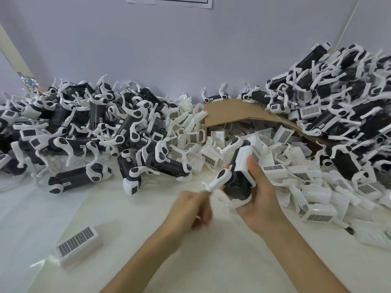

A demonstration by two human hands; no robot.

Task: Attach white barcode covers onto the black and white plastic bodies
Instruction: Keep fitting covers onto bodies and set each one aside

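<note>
1. black-and-white body (241, 159): moulded plastic; white shell smooth with a faint sheen, black core matt.
2. barcode cover (77, 244): white plastic, smooth, slightly translucent; printed label matt.
3. cardboard flap (230, 112): brown corrugated board, matt, fluted edge exposed.
4. table covering (148, 218): white, matt, smooth; material unclear.
5. wall sheet (169, 1): white paper, matt.

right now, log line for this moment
right hand: grips body | left hand: blurred, beside it | spare cover: table, front left

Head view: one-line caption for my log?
Right hand grips a black and white body bearing a barcode cover; blurred left hand alongside, heaps of parts behind.
</note>
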